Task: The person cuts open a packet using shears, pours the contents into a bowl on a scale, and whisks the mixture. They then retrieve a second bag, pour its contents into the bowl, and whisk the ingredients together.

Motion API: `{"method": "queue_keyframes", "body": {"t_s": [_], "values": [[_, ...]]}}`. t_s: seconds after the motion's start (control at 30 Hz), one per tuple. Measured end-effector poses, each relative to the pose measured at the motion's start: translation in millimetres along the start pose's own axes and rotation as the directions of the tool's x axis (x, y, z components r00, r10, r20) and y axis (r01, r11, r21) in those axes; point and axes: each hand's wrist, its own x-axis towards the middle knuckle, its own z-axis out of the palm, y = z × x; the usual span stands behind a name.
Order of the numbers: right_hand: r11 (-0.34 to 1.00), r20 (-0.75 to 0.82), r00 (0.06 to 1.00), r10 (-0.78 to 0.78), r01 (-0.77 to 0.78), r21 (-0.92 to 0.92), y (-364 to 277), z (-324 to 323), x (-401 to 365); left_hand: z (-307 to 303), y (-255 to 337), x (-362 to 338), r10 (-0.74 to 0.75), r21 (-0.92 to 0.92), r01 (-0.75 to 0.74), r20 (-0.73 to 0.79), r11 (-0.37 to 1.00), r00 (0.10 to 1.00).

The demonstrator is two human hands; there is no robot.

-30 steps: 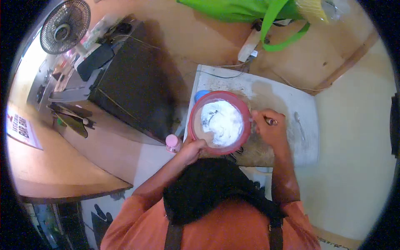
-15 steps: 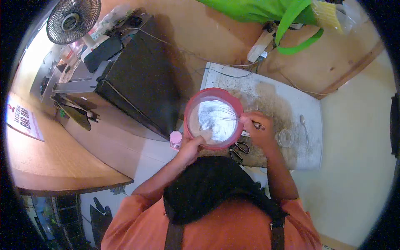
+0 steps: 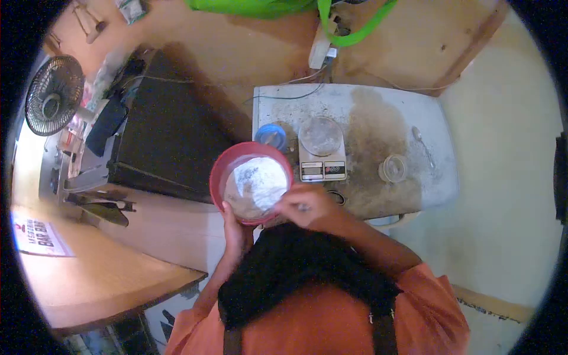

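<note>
Red plastic forms the bowl (image 3: pixel 218 177), which is held in front of the body, over the near left corner of the white table (image 3: pixel 436 121). White powder (image 3: pixel 260 177) is spread across its inside, with greyish patches showing. Whether the bowl is raised above the table or touches its edge cannot be told.

By the left hand (image 3: pixel 238 234) the bowl is gripped at its near left side. The thumb is laid up against the rim; the other fingers are hidden beneath, so their spread cannot be told.

In the right hand (image 3: pixel 310 207), at the near right rim, the whisk (image 3: pixel 303 207) is pinched between curled fingers drawn close together. Only the handle's end is shown clearly; the wires are blurred against the powder.

Just beyond the bowl, a blue tub (image 3: pixel 271 136) is placed on the table. To its right is set a white scale (image 3: pixel 322 171), topped by a round grey plate (image 3: pixel 320 136). A black loop (image 3: pixel 337 197) is partly covered by the right hand. Farther right, a clear cup (image 3: pixel 393 169) is seen, and beyond it a spoon (image 3: pixel 423 148) is laid near the table's right side. Between scale and cup, the tabletop is stained brown. Left of the table, a fan (image 3: pixel 54 96) is seen beside a large black cabinet (image 3: pixel 165 130).
</note>
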Motion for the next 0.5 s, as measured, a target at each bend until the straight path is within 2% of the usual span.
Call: {"method": "queue_keyframes", "body": {"t_s": [0.07, 0.13, 0.2, 0.27, 0.3, 0.33, 0.4, 0.43, 0.47, 0.5], "values": [[0.995, -0.207, 0.975, 0.085, -0.094, -0.032, 15, -13, 4, 1, -2, -2, 0.026, 0.047, -0.026, -0.002, 0.999, 1.0], [0.99, -0.342, 0.931, 0.125, -0.139, -0.016, 17, -16, 25, -3, -8, 3, 0.067, 0.089, -0.065, -0.014, 0.994, 0.998], [0.995, -0.337, 0.937, 0.098, -0.096, 0.021, 23, 1, 39, -6, -18, 16, 0.093, 0.018, -0.095, 0.11, 0.995, 0.99], [0.993, -0.272, 0.957, -0.103, 0.113, 0.022, 20, 20, 40, 1, -19, 18, 0.174, 0.0, -0.174, 0.1, 0.985, 0.98], [0.991, -0.172, 0.978, -0.116, 0.125, 0.046, 11, 20, 34, 2, -19, 21, 0.158, -0.086, -0.147, 0.126, 0.985, 0.979], [0.99, -0.164, 0.978, -0.125, 0.134, 0.042, 3, 14, 24, 2, -19, 24, 0.142, -0.17, -0.115, 0.156, 0.979, 0.978], [0.999, -0.075, 0.997, -0.034, 0.031, -0.034, -5, -8, 5, 5, -15, 25, 0.18, -0.192, -0.155, 0.12, 0.969, 0.976], [0.999, -0.058, 0.998, -0.038, 0.035, -0.038, 1, -19, 2, 2, -15, 25, 0.193, -0.166, -0.175, 0.103, 0.971, 0.976], [0.99, -0.178, 0.975, 0.137, -0.143, -0.022, 6, -30, -1, 0, -17, 24, 0.205, -0.139, -0.192, 0.086, 0.972, 0.975], [0.949, -0.295, 0.905, 0.307, -0.316, 0.017, 8, -34, 0, -2, -19, 23, 0.206, -0.147, -0.193, 0.077, 0.97, 0.976]]}}
